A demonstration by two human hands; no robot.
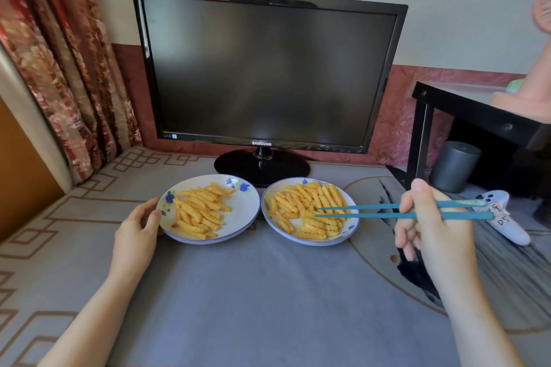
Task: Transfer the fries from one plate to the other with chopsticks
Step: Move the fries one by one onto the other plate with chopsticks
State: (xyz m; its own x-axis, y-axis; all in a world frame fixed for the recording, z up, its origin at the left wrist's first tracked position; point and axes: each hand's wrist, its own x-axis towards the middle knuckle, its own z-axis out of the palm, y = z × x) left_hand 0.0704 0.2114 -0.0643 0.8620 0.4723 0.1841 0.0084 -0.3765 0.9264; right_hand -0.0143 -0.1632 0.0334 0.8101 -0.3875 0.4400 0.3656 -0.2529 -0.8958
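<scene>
Right hand gripping chopsticks, tips over fries

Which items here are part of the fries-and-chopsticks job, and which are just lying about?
Part of the job:
- left plate with fries
- right plate with fries
- blue chopsticks, held in the right hand
- left hand, steadying the left plate's rim

Lying about:
- monitor
- white sock
- grey bin
- black side table
- curtain
</scene>
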